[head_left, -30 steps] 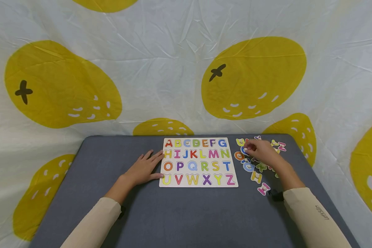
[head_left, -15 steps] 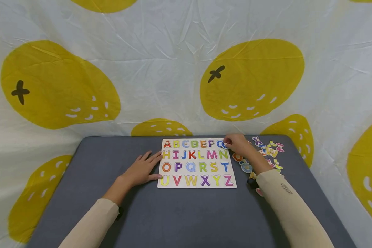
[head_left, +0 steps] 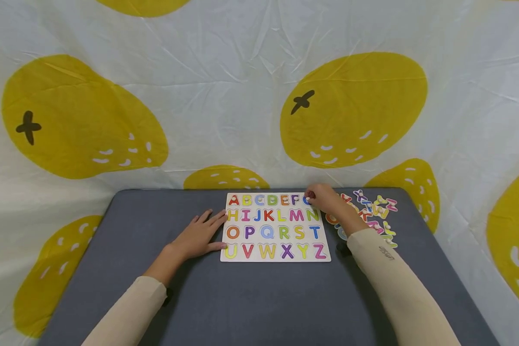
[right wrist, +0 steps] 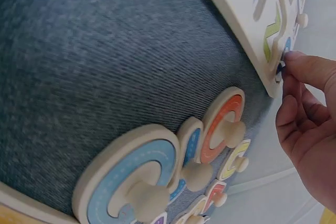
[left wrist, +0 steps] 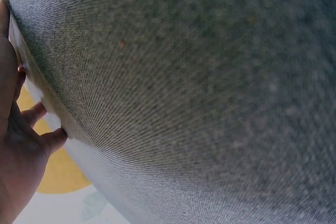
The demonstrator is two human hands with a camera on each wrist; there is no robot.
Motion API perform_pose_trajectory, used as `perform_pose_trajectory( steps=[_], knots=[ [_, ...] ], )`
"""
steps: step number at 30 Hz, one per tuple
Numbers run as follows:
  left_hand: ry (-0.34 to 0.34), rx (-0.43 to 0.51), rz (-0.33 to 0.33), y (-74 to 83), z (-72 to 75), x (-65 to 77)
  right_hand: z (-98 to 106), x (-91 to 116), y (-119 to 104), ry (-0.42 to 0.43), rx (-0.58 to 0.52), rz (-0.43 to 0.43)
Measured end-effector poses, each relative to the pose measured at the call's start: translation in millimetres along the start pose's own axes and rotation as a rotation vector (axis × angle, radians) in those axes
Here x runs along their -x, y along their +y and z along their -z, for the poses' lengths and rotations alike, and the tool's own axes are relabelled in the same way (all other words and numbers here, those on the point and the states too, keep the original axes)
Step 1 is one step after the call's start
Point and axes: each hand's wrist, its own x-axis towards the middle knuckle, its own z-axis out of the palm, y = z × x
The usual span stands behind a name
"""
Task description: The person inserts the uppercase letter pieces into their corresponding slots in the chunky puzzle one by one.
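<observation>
A white alphabet puzzle board [head_left: 277,260] lies on the dark grey table. My left hand [head_left: 196,237] rests flat at the board's left edge, fingers spread and straight; only part of it shows in the left wrist view. At the board's top right corner, my right hand [head_left: 324,198] pinches a blue letter G piece [head_left: 306,200] over the G recess. The fingers hide most of that piece, and whether it is seated I cannot tell. In the right wrist view, thumb and fingertips meet on it at the board's corner.
Loose knobbed letter pieces [head_left: 378,209] lie scattered right of the board, partly behind the right forearm. Among them are an orange O [right wrist: 210,148] and a blue Q [right wrist: 107,195]. Knobbed letters sit along the board's top row. A lemon-patterned cloth [head_left: 225,120] hangs behind the table.
My right hand has picked the blue G from the loose pieces and carried it left to the board's top right corner. The left hand has stayed at the board's left edge.
</observation>
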Motion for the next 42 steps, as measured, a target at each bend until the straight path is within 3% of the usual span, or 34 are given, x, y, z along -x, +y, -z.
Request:
perform_pose_trajectory(
  steps=[11, 19, 27, 34, 42],
  knots=[
    [0.001, -0.009, 0.001, -0.7, -0.4, 0.0, -6.9, 0.5, -4.2, 0.018, -0.014, -0.091],
    [-0.012, 0.004, 0.012, 1.9, 1.6, 0.2, -3.8, 10.2, -4.9, 0.054, -0.028, -0.073],
    [-0.009, -0.004, 0.013, 1.9, 2.2, 0.7, 20.7, 36.7, 9.2, 0.112, -0.034, 0.049],
    [0.002, -0.009, 0.006, 1.5, 0.1, 1.4, 42.7, 63.7, 29.8, 0.130, -0.027, 0.014],
    [0.006, -0.009, 0.004, 1.3, -0.3, 1.7, 53.6, 85.3, 55.5, 0.171, -0.010, -0.042]
  ],
)
